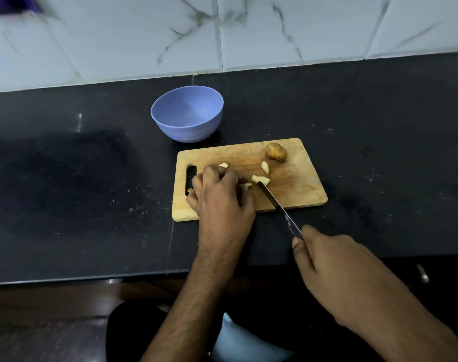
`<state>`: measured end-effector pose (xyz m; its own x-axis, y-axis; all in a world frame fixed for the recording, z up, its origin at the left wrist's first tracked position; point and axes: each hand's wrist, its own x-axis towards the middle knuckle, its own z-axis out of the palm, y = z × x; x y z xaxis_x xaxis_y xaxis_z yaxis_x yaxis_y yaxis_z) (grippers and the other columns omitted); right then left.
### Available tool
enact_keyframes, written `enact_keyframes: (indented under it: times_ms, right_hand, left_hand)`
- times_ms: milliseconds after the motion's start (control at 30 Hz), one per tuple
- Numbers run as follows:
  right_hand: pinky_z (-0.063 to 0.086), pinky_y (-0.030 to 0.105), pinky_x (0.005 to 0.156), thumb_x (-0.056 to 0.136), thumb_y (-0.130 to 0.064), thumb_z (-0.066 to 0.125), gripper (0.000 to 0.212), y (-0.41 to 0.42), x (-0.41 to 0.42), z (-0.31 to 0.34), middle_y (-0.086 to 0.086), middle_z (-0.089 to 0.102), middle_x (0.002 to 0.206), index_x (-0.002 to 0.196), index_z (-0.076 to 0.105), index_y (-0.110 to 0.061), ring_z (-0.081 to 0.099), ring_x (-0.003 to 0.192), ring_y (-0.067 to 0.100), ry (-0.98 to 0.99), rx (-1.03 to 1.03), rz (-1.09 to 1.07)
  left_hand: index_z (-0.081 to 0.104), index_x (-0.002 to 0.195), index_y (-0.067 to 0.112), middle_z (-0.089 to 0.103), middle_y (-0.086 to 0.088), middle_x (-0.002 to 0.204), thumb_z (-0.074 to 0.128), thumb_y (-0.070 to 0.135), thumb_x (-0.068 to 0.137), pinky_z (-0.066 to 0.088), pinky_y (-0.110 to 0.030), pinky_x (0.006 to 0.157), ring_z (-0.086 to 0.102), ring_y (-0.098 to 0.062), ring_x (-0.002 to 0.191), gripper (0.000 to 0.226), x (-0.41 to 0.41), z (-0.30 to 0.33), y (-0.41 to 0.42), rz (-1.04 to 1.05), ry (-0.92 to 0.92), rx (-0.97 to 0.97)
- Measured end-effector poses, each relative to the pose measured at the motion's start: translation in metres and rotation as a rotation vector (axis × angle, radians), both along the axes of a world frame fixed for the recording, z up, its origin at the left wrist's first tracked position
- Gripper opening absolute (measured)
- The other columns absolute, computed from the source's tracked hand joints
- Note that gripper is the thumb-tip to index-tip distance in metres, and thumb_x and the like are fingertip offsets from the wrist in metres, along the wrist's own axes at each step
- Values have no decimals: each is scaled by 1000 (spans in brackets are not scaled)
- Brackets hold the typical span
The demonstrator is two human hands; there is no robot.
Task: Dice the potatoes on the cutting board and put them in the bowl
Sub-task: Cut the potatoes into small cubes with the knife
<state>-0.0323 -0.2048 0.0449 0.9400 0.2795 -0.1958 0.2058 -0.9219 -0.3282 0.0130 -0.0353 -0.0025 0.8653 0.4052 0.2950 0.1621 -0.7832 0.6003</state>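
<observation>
A wooden cutting board (295, 186) lies on the black counter. My left hand (220, 194) sits curled over cut potato pieces on the board's left part; a piece (246, 185) peeks out by its fingers. More pale pieces (260, 179) (265, 167) (224, 165) lie nearby. A whole unpeeled potato (276, 152) rests at the board's far right. My right hand (334, 267) grips the handle of a knife (277, 205), whose tip touches the pieces in the middle of the board. A blue bowl (187, 117) stands empty just behind the board.
The black counter (79, 178) stretches left and right of the board, with a white marble-tiled wall (248, 32) behind. The counter's front edge runs below the board. A purple object (11, 3) is blurred at the top left corner.
</observation>
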Motion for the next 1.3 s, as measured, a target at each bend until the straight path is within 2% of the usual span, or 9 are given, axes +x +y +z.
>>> enact_keyframes:
  times_ms: [100,233,467,633,767,933,1033,1167,1300]
  right_hand:
    - [46,19,52,105,-47,23,26,-5,1,0,-5,57,68,89,39,-33,54,49,6,-1,8,9]
    - [47,21,53,104,-48,22,27,-4,-4,4,-4,57,68,90,39,-33,56,54,7,-17,22,29]
    - [38,21,52,105,-47,23,24,13,-1,2,-6,53,72,92,36,-32,53,60,6,-27,23,72]
    - [46,24,56,105,-46,22,25,18,3,2,-6,55,74,94,38,-30,56,63,7,-40,-2,67]
    - [44,24,55,105,-46,23,25,18,5,0,-7,55,74,92,36,-30,55,63,6,-37,2,59]
    - [41,22,53,105,-46,23,25,17,5,-1,-7,55,72,91,36,-31,55,61,6,-42,-6,68]
    - [46,24,54,105,-47,23,27,16,7,0,-5,55,70,92,40,-30,55,59,8,-43,5,56]
    - [52,27,57,105,-47,24,27,14,10,0,-4,57,69,94,43,-30,57,57,8,-41,14,40]
    - [57,28,59,104,-47,24,28,11,13,-3,-3,60,70,95,44,-30,58,54,7,-36,4,8]
  left_hand:
    - [70,102,28,46,7,116,65,24,88,27,-46,107,35,-14,116,16,0,1,0,-13,2,-15]
    - [69,107,27,47,6,119,66,25,85,28,-48,108,37,-15,119,22,-1,1,1,-10,12,-38]
    - [69,99,25,46,4,123,71,24,84,29,-49,106,38,-18,123,15,-2,3,1,18,-6,-87]
    - [71,102,26,47,7,126,72,28,86,31,-50,107,38,-17,126,16,0,2,3,28,-8,-120]
    - [73,102,28,46,7,125,72,30,87,29,-47,107,38,-16,126,15,-1,1,3,21,-16,-102]
    - [72,100,27,46,5,126,72,30,87,31,-50,106,38,-17,126,14,0,0,3,23,-13,-91]
    - [70,96,27,46,4,124,71,28,85,32,-50,104,38,-18,124,10,0,1,2,49,-21,-93]
    - [67,94,26,44,4,123,71,26,84,28,-44,105,34,-17,125,11,1,1,3,113,-34,-104]
    - [63,102,28,43,3,131,70,24,82,19,-38,101,31,-20,132,21,0,2,2,122,-70,-60]
